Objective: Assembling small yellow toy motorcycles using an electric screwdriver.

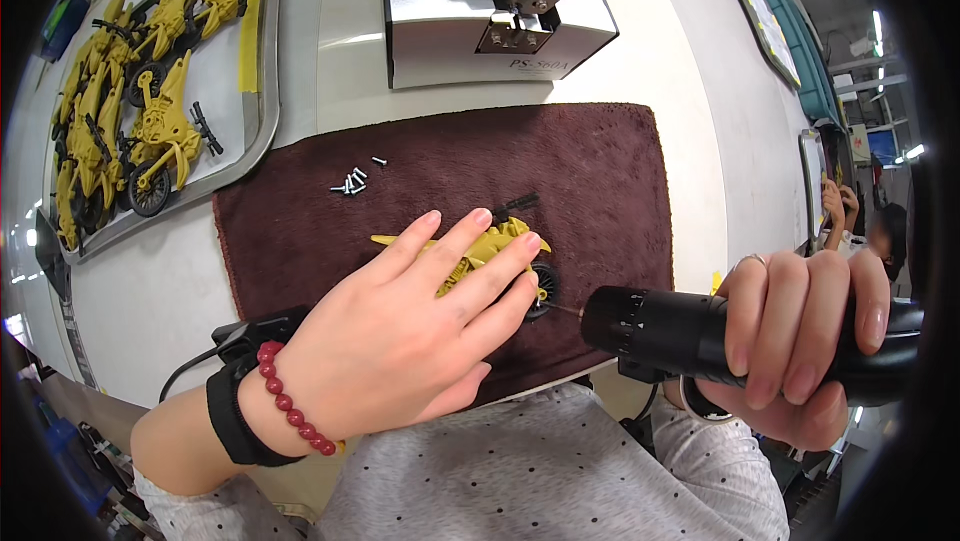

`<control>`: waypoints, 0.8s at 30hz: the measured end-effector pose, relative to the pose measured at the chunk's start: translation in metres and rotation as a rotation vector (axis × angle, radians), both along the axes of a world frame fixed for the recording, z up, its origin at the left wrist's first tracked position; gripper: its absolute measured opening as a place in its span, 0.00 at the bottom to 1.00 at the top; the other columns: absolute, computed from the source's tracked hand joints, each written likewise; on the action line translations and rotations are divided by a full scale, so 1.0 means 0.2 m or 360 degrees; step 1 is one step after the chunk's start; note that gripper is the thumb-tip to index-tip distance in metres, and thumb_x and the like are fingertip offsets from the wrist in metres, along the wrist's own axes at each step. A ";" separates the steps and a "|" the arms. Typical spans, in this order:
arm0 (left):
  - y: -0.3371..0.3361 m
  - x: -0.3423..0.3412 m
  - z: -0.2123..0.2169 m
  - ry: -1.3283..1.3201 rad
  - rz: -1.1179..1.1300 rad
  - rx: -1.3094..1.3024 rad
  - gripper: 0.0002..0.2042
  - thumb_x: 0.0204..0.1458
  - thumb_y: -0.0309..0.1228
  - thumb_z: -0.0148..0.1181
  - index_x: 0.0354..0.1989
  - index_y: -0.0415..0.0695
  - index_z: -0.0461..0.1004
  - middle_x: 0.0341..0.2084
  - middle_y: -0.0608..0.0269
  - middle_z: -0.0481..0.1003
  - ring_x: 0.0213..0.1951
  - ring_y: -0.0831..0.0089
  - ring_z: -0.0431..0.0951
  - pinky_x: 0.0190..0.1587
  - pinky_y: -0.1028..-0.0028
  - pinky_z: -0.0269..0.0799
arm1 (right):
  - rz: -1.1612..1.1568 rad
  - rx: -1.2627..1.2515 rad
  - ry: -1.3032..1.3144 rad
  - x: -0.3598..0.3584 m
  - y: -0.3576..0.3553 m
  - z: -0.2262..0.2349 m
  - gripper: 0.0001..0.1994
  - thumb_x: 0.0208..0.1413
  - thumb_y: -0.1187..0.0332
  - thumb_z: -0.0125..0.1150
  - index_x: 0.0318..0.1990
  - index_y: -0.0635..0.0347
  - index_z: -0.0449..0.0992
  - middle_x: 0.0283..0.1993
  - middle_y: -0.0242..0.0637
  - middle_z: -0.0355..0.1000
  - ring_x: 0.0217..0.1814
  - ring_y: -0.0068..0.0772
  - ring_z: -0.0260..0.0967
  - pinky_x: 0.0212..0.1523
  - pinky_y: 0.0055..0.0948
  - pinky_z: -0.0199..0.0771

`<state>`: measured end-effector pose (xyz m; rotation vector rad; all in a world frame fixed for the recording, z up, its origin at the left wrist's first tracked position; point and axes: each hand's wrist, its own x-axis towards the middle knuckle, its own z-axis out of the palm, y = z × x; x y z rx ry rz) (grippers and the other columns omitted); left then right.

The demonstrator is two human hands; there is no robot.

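Left hand over yellow toy motorcycle on brown cloth; right hand gripping black screwdriver, bit near wheel.

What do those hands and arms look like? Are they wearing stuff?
The left hand has a red bead bracelet and a black strap at the wrist, with a black box and cable beside it. The right hand has a thin ring and a dark wristband. The sleeves are grey with black dots.

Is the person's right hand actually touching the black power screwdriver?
Touching. The head view shows the right hand with its fingers curled around the black power screwdriver.
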<state>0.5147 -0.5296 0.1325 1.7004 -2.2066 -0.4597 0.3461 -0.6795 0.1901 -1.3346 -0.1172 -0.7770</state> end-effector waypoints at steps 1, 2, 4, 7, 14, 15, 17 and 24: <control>0.00 0.00 0.00 0.0000 0.0004 -0.0003 0.29 0.38 0.39 0.61 0.52 0.44 0.65 0.56 0.58 0.60 0.55 0.53 0.62 0.53 0.57 0.61 | 0.0004 -0.0003 0.0000 0.00 0.00 0.00 0.17 0.39 0.75 0.61 0.37 0.55 0.61 0.22 0.30 0.66 0.19 0.23 0.66 0.26 0.22 0.69; 0.00 0.00 0.00 0.0003 -0.0002 -0.0002 0.29 0.39 0.39 0.61 0.52 0.44 0.65 0.56 0.58 0.60 0.55 0.54 0.62 0.53 0.57 0.61 | -0.0013 -0.0024 0.0004 0.00 0.00 0.01 0.17 0.39 0.76 0.61 0.37 0.55 0.61 0.22 0.30 0.66 0.19 0.23 0.66 0.25 0.22 0.69; 0.00 0.01 0.00 0.0007 -0.0005 -0.0005 0.29 0.39 0.39 0.60 0.52 0.44 0.65 0.56 0.58 0.60 0.55 0.54 0.62 0.53 0.57 0.61 | -0.0026 -0.0048 0.0009 0.01 0.01 0.01 0.17 0.39 0.76 0.61 0.37 0.55 0.61 0.22 0.30 0.66 0.19 0.22 0.66 0.25 0.22 0.69; 0.00 0.00 0.00 0.0020 0.0009 -0.0011 0.28 0.39 0.38 0.61 0.51 0.43 0.65 0.56 0.57 0.61 0.55 0.55 0.62 0.53 0.57 0.61 | -0.0100 -0.0039 0.0002 0.00 0.01 0.01 0.17 0.38 0.76 0.60 0.36 0.55 0.62 0.21 0.30 0.66 0.18 0.22 0.65 0.24 0.22 0.68; -0.03 0.00 0.04 -0.0012 0.0134 -0.0085 0.23 0.40 0.34 0.63 0.48 0.49 0.68 0.52 0.62 0.64 0.55 0.59 0.63 0.55 0.51 0.57 | -0.0186 0.0199 -0.0160 -0.01 0.03 0.05 0.16 0.38 0.77 0.59 0.36 0.57 0.61 0.21 0.30 0.65 0.18 0.23 0.65 0.24 0.23 0.68; -0.03 0.00 0.04 -0.0024 0.0208 -0.0169 0.22 0.39 0.34 0.63 0.47 0.49 0.69 0.51 0.63 0.66 0.55 0.60 0.63 0.55 0.50 0.56 | -0.0234 0.0261 -0.0204 -0.02 0.04 0.06 0.16 0.38 0.77 0.58 0.37 0.57 0.61 0.20 0.30 0.64 0.18 0.23 0.65 0.24 0.23 0.68; -0.03 0.00 0.06 0.0079 0.0193 -0.0207 0.22 0.38 0.34 0.64 0.45 0.50 0.70 0.49 0.64 0.67 0.55 0.61 0.64 0.56 0.49 0.55 | -0.0273 0.0349 -0.0313 -0.03 0.03 0.07 0.17 0.39 0.78 0.57 0.38 0.58 0.60 0.20 0.30 0.63 0.18 0.23 0.64 0.24 0.24 0.68; -0.02 -0.03 0.04 0.0473 0.0253 -0.0511 0.08 0.38 0.31 0.65 0.29 0.47 0.77 0.30 0.69 0.75 0.40 0.69 0.73 0.56 0.54 0.56 | -0.0280 0.0514 -0.0534 -0.05 0.04 0.10 0.16 0.39 0.77 0.56 0.37 0.58 0.60 0.19 0.30 0.62 0.17 0.23 0.64 0.24 0.24 0.67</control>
